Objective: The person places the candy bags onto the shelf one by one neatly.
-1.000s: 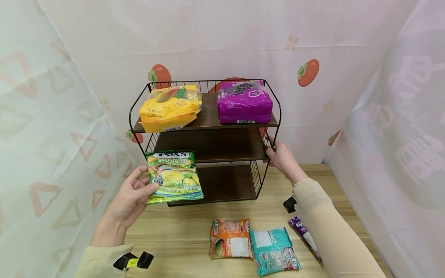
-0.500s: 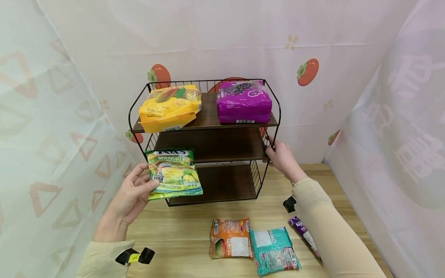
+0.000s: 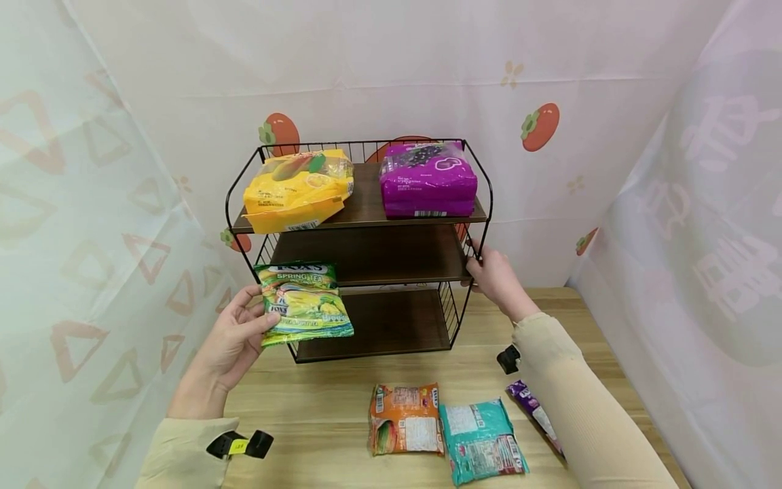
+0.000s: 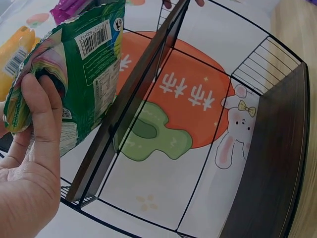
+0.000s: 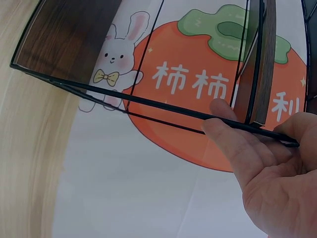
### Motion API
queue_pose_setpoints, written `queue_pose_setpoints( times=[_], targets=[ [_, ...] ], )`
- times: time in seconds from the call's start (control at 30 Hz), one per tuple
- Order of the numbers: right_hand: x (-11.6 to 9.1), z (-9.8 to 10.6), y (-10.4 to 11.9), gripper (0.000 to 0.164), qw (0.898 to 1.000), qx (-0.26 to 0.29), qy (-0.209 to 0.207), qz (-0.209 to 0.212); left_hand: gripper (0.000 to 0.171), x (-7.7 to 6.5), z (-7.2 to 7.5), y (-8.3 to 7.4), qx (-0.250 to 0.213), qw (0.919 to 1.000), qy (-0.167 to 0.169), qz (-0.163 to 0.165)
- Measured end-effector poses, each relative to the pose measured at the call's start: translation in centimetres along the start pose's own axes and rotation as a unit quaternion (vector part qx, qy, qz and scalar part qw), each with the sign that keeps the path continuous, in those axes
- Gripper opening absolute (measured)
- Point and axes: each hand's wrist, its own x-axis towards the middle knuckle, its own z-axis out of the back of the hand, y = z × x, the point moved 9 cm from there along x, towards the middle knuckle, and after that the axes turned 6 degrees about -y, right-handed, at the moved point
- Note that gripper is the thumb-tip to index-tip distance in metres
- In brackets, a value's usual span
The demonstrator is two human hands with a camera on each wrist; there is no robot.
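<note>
My left hand (image 3: pixel 235 336) pinches a green bag of Fox's Spring Tea candy (image 3: pixel 305 302) by its left edge, thumb in front and fingers behind. The bag is in front of the left part of the rack's middle shelf (image 3: pixel 397 255); its barcoded back (image 4: pixel 91 64) shows in the left wrist view. My right hand (image 3: pixel 497 278) grips the right side frame of the black wire rack (image 3: pixel 470 299) at middle-shelf height. In the right wrist view, this hand's (image 5: pixel 267 163) fingers curl round the thin black bar beside the shelf's end.
On the top shelf (image 3: pixel 368 197) sit a yellow bag (image 3: pixel 299 190) and a purple bag (image 3: pixel 427 180). An orange packet (image 3: pixel 406 420), a teal packet (image 3: pixel 482 441) and a purple packet (image 3: pixel 534 414), partly behind the right sleeve, lie on the wooden table (image 3: pixel 293 421).
My left hand has raised the candy bag slightly and tipped its lower edge up and back toward the middle shelf. The right hand stays on the rack's frame.
</note>
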Motion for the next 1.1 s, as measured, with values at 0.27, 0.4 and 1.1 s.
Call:
queue_pose_setpoints(
  times=[0.27,0.4,1.1],
  targets=[
    [-0.1,0.1,0.0,0.06,1.0,-0.002,-0.001,-0.005,0.038,0.3,0.3,0.3,-0.043,0.999,0.008,0.001],
    [-0.1,0.0,0.0,0.06,1.0,0.002,0.0,-0.007,0.037,0.4,0.8,0.6,-0.043,0.9989,-0.016,0.011],
    [-0.2,0.1,0.1,0.06,1.0,-0.002,-0.003,-0.003,0.049,-0.1,1.2,0.4,0.137,0.9746,-0.165,0.065]
  ],
)
